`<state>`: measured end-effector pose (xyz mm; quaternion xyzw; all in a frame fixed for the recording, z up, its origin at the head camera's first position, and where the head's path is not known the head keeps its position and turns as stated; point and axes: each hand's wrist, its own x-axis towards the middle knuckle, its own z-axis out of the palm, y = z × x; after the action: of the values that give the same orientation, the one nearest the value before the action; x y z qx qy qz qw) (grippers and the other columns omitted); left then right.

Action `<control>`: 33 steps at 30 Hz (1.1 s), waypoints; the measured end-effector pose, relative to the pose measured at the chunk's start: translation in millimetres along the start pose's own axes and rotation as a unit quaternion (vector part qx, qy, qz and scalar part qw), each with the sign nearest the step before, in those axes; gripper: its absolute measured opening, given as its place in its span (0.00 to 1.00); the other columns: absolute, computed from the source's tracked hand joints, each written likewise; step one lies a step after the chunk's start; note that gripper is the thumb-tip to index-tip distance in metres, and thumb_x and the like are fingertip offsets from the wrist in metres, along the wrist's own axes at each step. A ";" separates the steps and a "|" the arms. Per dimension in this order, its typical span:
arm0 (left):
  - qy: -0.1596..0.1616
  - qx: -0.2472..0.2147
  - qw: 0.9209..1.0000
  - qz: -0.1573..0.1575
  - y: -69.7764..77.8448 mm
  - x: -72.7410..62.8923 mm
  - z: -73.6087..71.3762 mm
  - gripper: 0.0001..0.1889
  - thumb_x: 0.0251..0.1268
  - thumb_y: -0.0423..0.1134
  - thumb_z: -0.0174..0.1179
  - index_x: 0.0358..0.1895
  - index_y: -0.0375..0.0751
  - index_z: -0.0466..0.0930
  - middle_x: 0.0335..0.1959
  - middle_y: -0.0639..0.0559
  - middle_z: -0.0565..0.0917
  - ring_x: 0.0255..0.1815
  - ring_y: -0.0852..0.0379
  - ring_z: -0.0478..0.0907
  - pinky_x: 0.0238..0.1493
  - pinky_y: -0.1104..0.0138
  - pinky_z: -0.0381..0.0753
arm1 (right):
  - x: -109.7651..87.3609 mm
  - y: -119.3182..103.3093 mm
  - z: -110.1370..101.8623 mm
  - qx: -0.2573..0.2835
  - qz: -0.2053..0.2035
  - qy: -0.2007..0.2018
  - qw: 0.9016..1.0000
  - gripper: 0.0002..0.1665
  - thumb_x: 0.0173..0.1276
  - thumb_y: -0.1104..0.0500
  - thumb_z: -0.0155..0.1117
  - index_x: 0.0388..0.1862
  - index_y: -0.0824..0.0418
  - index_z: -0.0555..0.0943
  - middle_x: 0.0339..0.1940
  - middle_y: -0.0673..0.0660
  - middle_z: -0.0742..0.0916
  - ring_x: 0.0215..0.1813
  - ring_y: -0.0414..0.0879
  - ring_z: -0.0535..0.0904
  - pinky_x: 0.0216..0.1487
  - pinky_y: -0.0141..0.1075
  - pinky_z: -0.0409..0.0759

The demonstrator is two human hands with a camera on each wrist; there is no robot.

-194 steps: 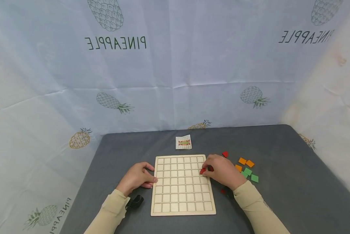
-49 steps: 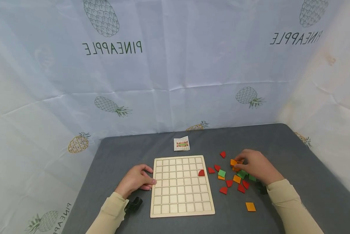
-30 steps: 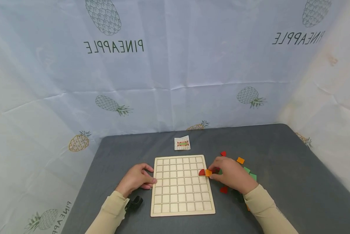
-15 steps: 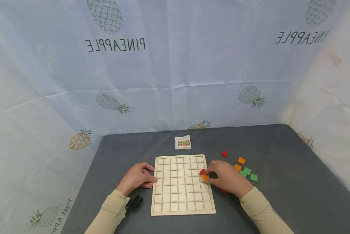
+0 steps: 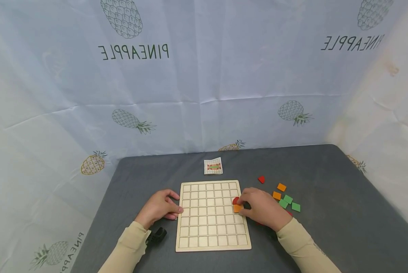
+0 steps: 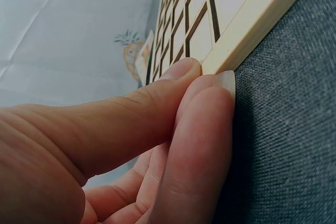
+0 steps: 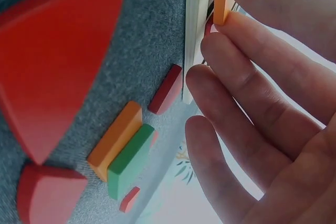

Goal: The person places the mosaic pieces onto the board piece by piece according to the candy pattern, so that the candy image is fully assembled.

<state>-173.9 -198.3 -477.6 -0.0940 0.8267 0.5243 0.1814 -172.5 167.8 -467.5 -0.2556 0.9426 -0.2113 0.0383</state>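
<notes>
A pale wooden grid board (image 5: 207,230) lies on the grey table. At its left edge my left hand (image 5: 160,204) grips the rim, thumb on top and index finger against the side, as the left wrist view shows. Over the right edge, my right hand (image 5: 263,207) pinches an orange square tile (image 5: 237,209) between thumb and index finger. In the right wrist view this orange tile (image 7: 220,6) stands tilted at the board, the other fingers spread loosely. A red quarter-circle tile (image 5: 235,200) sits in the cell just behind the orange one, partly hidden by the fingers.
A small pattern card (image 5: 213,167) lies behind the board. To the right are loose orange tiles (image 5: 281,187), green tiles (image 5: 295,207) and a red tile (image 5: 261,179). More red pieces (image 7: 58,56) lie beneath the right hand. A pineapple-printed cloth (image 5: 197,76) hangs behind the table.
My right hand let go of the red tile on the board, reached right to the loose pieces, and brought an orange tile to the cell in front of the red one. My left hand stayed put.
</notes>
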 end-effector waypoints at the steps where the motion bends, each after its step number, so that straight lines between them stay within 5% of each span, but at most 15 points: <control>1: 0.000 0.000 1.000 0.000 0.3 0.0 0.2 0.25 0.56 0.30 0.82 0.56 0.35 0.82 0.34 0.40 0.86 0.27 0.54 0.89 0.31 0.61 0.93 | -0.2 -0.3 0.0 0.000 -0.001 0.001 1.000 0.12 0.62 0.54 0.86 0.43 0.49 0.93 0.38 0.41 0.85 0.37 0.36 0.78 0.37 0.30 0.80; 21: 0.001 0.011 1.000 0.007 2.2 -0.6 -0.7 0.26 0.56 0.32 0.83 0.56 0.36 0.82 0.34 0.41 0.86 0.27 0.54 0.89 0.32 0.60 0.94 | 0.6 -0.4 -3.2 -0.021 0.007 0.011 1.000 0.12 0.61 0.54 0.87 0.42 0.48 0.92 0.39 0.41 0.86 0.40 0.37 0.79 0.39 0.31 0.82; 33: 0.000 0.004 1.000 0.007 -0.4 0.2 -1.5 0.25 0.55 0.31 0.83 0.55 0.35 0.82 0.33 0.41 0.85 0.26 0.54 0.88 0.32 0.61 0.94 | -13.1 31.4 -26.2 0.018 0.063 0.022 0.998 0.10 0.66 0.56 0.83 0.45 0.50 0.93 0.46 0.45 0.90 0.50 0.47 0.86 0.49 0.42 0.89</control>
<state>-174.2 -199.9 -477.5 -0.0875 0.8294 0.5224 0.1776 -180.4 208.8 -457.3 -0.1903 0.9535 -0.2311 0.0350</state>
